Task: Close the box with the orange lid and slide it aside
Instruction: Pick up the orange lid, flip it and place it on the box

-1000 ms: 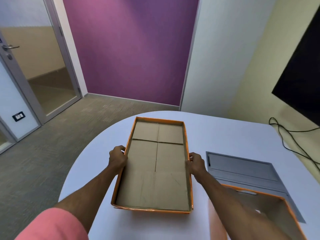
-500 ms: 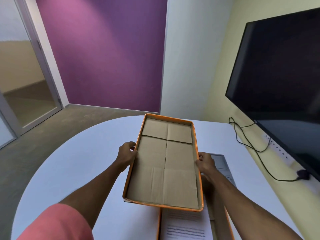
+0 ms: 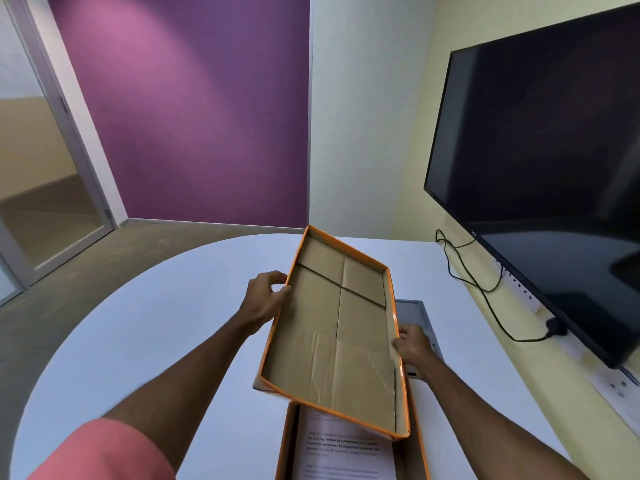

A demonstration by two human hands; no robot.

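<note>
The orange lid (image 3: 332, 334) is held in the air with its brown cardboard inside facing up, tilted so its left side is higher. My left hand (image 3: 265, 299) grips its left rim and my right hand (image 3: 412, 344) grips its right rim. Below the lid's near end sits the open orange box (image 3: 287, 445), with a printed white sheet (image 3: 341, 452) lying inside. The lid hides most of the box.
The white table (image 3: 156, 323) has a rounded left edge. A grey laptop (image 3: 414, 313) lies behind my right hand. A black TV (image 3: 554, 161) hangs on the right wall, with a black cable (image 3: 485, 289) running to a wall socket.
The lid has been lifted off the table, carried to the right and tilted, and it is over the open box. Both hands kept their grip on its rims.
</note>
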